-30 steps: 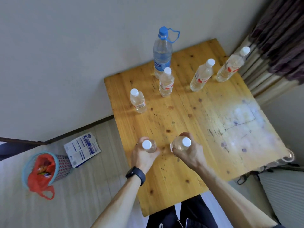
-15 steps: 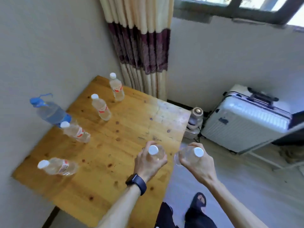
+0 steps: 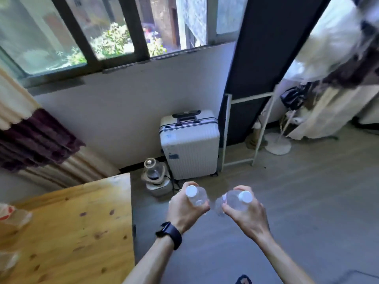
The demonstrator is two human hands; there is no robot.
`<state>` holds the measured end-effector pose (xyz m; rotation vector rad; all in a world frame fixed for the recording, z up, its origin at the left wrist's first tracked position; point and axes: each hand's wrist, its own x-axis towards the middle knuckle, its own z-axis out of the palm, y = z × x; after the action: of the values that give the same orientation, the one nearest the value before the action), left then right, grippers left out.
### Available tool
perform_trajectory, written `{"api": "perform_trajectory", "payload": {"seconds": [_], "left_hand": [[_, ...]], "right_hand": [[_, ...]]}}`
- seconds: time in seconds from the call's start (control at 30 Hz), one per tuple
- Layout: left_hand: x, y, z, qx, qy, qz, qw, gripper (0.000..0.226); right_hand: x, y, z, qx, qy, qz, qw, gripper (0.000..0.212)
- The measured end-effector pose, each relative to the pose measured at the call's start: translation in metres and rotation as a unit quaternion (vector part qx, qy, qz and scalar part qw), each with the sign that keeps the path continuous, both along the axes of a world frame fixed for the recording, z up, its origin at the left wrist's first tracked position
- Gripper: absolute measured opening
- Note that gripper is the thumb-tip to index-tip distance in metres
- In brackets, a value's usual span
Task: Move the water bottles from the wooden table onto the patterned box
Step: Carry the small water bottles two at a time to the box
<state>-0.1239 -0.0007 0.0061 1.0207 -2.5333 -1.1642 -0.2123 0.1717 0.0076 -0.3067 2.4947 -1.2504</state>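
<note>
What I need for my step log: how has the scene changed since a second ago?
Both bottles left the table. The left hand with the left bottle and the right hand with the right bottle carried them right, past the table's edge, over the floor. The view swung toward the suitcase. Unchanged: each hand's grip on its bottle.

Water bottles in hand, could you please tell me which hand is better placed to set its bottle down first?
Probably right, tentatively: the right hand holds its bottle farther from the wooden table than the left hand does. The patterned box is not in view.
</note>
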Motion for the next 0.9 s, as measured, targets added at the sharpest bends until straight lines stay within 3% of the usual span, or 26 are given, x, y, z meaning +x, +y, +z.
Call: {"api": "perform_trajectory", "payload": {"seconds": [0.37, 0.63, 0.9], "left_hand": [[-0.211, 0.145, 0.022, 0.014, 0.008, -0.186, 0.982, 0.045], [-0.377, 0.216, 0.048, 0.010, 0.020, -0.333, 0.943, 0.044], [-0.553, 0.302, 0.091, -0.059, 0.051, -0.459, 0.885, 0.045]], "right_hand": [[-0.147, 0.196, 0.018, 0.020, 0.037, -0.224, 0.974, 0.047], [-0.252, 0.287, 0.043, 0.044, 0.047, -0.384, 0.921, 0.053], [-0.342, 0.369, 0.086, 0.056, 0.076, -0.506, 0.857, 0.070]]}}
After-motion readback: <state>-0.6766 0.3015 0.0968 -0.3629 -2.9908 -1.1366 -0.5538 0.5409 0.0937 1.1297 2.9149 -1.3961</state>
